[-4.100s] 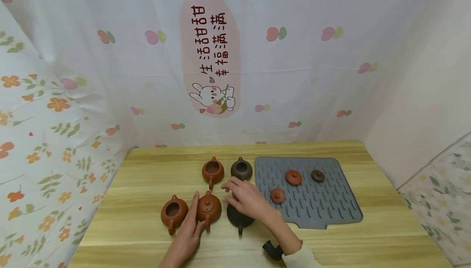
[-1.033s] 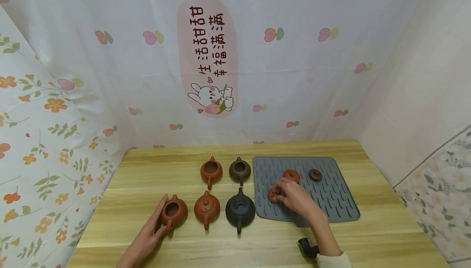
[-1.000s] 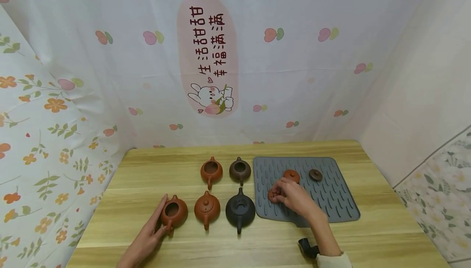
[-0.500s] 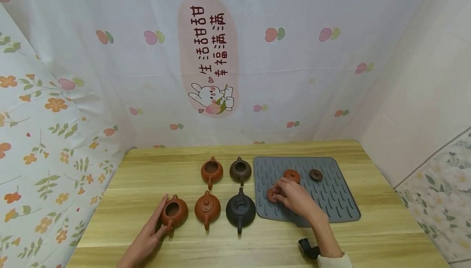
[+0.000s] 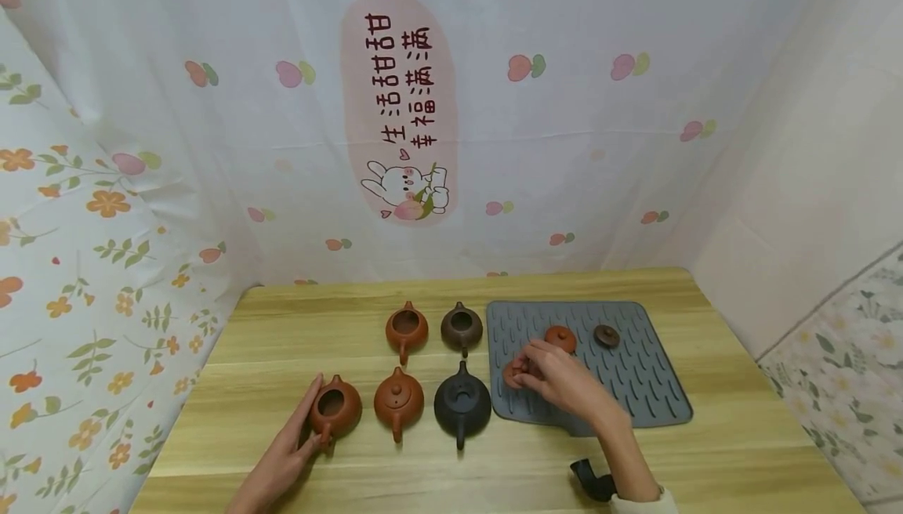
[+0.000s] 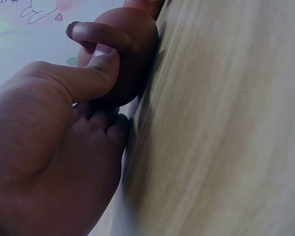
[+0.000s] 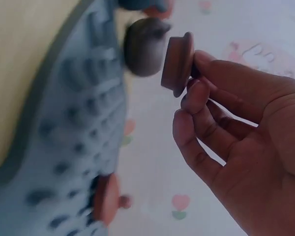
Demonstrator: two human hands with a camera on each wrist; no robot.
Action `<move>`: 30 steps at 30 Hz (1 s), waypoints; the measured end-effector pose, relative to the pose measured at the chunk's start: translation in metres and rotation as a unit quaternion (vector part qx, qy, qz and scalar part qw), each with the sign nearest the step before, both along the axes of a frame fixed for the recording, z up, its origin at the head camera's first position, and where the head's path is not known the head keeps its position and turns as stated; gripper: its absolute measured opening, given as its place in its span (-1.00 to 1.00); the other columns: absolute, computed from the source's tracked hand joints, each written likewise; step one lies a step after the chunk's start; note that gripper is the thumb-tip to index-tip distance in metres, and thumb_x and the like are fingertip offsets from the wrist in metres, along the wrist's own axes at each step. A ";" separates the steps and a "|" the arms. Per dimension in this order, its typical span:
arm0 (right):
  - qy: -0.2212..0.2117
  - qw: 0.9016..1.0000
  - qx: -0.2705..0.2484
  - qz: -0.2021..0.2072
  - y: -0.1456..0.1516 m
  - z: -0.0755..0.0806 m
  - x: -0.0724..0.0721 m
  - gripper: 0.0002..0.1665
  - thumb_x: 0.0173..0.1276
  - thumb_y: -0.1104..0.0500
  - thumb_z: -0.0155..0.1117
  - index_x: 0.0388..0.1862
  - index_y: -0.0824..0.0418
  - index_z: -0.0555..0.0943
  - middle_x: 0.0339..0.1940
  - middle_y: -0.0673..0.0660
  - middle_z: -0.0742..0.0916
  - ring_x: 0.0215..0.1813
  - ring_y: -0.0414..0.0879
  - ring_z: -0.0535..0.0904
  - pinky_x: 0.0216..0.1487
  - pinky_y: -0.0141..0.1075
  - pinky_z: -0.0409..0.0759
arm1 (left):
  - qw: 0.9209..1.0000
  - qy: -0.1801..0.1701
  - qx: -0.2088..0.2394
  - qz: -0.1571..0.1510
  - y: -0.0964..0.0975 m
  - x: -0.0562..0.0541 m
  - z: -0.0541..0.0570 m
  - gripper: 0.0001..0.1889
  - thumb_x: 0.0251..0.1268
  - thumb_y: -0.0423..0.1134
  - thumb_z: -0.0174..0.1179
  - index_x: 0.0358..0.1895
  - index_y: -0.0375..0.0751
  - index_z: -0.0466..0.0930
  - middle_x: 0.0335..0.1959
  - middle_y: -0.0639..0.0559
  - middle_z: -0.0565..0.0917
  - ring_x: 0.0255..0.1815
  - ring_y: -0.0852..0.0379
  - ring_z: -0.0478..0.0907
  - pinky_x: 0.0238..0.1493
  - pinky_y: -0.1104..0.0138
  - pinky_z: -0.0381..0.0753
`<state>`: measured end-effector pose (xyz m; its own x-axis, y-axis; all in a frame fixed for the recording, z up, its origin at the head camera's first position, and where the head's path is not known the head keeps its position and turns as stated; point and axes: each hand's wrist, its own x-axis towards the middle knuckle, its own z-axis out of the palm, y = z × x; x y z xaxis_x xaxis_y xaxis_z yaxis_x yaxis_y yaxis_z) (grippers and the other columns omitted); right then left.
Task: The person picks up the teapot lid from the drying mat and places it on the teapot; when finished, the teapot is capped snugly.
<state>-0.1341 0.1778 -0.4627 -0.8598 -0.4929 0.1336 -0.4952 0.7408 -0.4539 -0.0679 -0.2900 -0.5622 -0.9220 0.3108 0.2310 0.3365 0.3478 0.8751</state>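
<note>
My left hand [image 5: 281, 451] holds a lidless reddish-brown teapot [image 5: 344, 410] at the left. Its fingers lie along the pot's left side, and in the left wrist view the thumb [image 6: 96, 78] presses beside the handle. Over the grey mat [image 5: 635, 389], my right hand [image 5: 567, 385] pinches a small reddish-brown teapot lid [image 5: 511, 376] by its knob. The right wrist view shows this lid [image 7: 179, 61] raised off the mat, its rim turned sideways in that picture. Another reddish lid [image 5: 562, 338] and a dark brown lid [image 5: 607, 335] lie on the mat.
Between my hands stand a lidded reddish teapot [image 5: 399, 403] and a black teapot [image 5: 462, 404]. Behind them are two lidless teapots, one reddish [image 5: 407, 329] and one dark brown [image 5: 462, 327]. A black curved object [image 5: 591, 481] sits by my right wrist.
My left hand has gone from the lidded teapot to the leftmost one. My right hand has left the black teapot, taken the lid from the mat, and shifted slightly left with it.
</note>
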 end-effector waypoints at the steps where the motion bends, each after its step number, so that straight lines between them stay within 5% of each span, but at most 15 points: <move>1: 0.003 1.000 -0.006 0.009 -0.003 0.002 0.000 -0.88 0.47 0.29 0.53 -0.10 0.18 0.73 -0.16 0.01 0.71 -0.21 -0.19 0.68 -0.24 -0.33 0.69 | 1.000 -0.001 0.000 0.000 -0.001 0.000 -0.001 -0.03 0.47 -0.51 0.24 0.83 -0.25 -0.09 0.76 -0.51 0.00 0.56 0.84 -0.09 0.41 0.83 -0.04; 5: 0.014 0.998 -0.026 0.049 -0.016 0.009 0.000 -0.88 0.49 0.29 0.51 -0.09 0.20 0.72 -0.16 0.02 0.69 -0.22 -0.21 0.65 -0.22 -0.32 0.69 | 1.000 0.005 -0.013 0.001 -0.002 -0.002 -0.005 -0.05 0.50 -0.50 0.24 0.83 -0.24 -0.09 0.81 -0.35 0.02 0.58 0.83 -0.09 0.41 0.83 -0.03; 12: 0.000 0.998 -0.022 0.062 -0.036 0.016 -0.001 -0.89 0.50 0.28 0.51 -0.10 0.17 0.72 -0.17 -0.01 0.69 -0.22 -0.26 0.65 -0.21 -0.36 0.68 | 1.000 0.002 0.002 0.005 0.004 0.000 0.004 -0.06 0.46 -0.54 0.23 0.81 -0.29 -0.04 0.71 -0.62 0.02 0.58 0.83 -0.06 0.40 0.83 -0.03; 30: 0.031 0.995 -0.001 0.097 -0.067 0.023 0.001 -0.89 0.48 0.26 0.54 -0.10 0.19 0.75 -0.20 -0.02 0.66 -0.26 -0.26 0.61 -0.26 -0.40 0.64 | 1.000 -0.019 0.013 0.005 0.005 0.002 0.008 -0.05 0.44 -0.60 0.21 0.81 -0.31 -0.05 0.71 -0.66 -0.06 0.57 0.85 -0.06 0.40 0.83 -0.03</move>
<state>-0.1331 0.1111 -0.4398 -0.7385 -0.6484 0.1851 -0.6562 0.6277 -0.4188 -0.0658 -0.2855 -0.5546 -0.9331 0.2963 0.2038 0.2995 0.3269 0.8963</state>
